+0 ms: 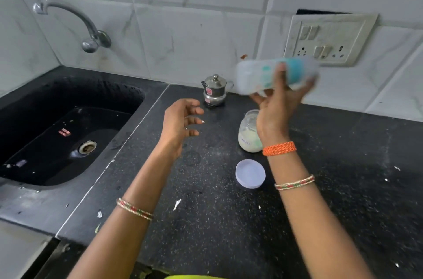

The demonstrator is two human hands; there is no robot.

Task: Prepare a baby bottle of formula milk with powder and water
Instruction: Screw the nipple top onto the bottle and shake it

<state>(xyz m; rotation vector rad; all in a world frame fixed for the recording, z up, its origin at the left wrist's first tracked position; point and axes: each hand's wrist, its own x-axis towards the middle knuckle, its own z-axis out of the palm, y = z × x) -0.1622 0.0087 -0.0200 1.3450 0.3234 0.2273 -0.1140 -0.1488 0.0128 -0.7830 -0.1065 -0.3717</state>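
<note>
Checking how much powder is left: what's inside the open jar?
The jar holds white powder in its lower part, with the upper part see-through. The right hand and wrist cover its right side, so the level there is hidden.

Head-worn camera looks forward and down, close over the counter [206, 233].

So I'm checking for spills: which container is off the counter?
The blurred baby bottle, held sideways by the right hand; jar and steel pot stand upright.
</note>
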